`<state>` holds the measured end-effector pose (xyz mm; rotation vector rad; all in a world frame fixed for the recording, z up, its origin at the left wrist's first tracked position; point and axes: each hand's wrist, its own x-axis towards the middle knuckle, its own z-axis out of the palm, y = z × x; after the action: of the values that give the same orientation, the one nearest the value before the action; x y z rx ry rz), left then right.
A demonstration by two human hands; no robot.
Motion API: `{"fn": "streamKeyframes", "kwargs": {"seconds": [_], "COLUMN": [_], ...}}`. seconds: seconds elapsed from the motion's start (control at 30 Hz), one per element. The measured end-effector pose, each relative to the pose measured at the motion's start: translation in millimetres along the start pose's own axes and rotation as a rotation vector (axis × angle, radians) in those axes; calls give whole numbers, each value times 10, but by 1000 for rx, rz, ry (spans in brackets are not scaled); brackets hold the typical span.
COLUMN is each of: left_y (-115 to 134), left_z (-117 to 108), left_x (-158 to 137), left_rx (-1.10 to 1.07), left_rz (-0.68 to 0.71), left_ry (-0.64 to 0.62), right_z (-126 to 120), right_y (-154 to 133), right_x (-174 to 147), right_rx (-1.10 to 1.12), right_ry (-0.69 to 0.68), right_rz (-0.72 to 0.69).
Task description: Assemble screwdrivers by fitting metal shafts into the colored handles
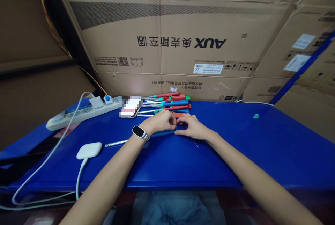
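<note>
Hands (164,120) (193,127) close together at blue handle (162,133), fingers (171,126) curled, forearms (112,169) converging, pinch unclear

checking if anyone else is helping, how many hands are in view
2: the left hand, with a watch on that arm, and the right hand beside it, both close to a blue-handled tool. No other hands show.

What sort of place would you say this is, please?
Probably a small, makeshift workstation: a blue tabletop backed by printed cardboard, with several red- and blue-handled tools lying side by side and a power strip at the left.
</note>
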<state>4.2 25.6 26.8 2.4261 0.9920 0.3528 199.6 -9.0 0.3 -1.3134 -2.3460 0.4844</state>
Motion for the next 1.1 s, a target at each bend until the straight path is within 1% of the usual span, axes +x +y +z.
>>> {"fn": "streamKeyframes", "kwargs": {"seconds": [0.13, 0.23, 0.5, 0.63, 0.73, 0.83, 0.93, 1.03, 1.1], "left_y": [108, 162, 141, 124, 75, 1, -71, -117, -129], "left_z": [1, 3, 65, 74, 47, -27, -122, -193, -218], "left_x": [4, 3, 27, 33, 26, -7, -61, -108, -127], "left_rx": [90, 144, 168, 112, -1, -126, -139, -109, -130], "left_rz": [-33, -67, -51, -25, 15, 68, 49, 17, 24], "left_ry": [10, -7, 12, 16, 29, 82, 108, 113, 113], "right_z": [5, 4, -10, -2, 16, 29, 23, -4, -23], "right_y": [-8, -7, 14, -3, 1, 12, 4, -8, 4], "right_x": [3, 5, 18, 9, -2, -6, -8, -11, -8], "right_rx": [0, -1, -38, -43, -47, -59, -58, 33, 223], "right_ry": [4, 1, -10, -12, 12, 28, 32, 54, 83], "right_rz": [-6, -9, -35, -12, -13, -38, -39, -29, -14]}}
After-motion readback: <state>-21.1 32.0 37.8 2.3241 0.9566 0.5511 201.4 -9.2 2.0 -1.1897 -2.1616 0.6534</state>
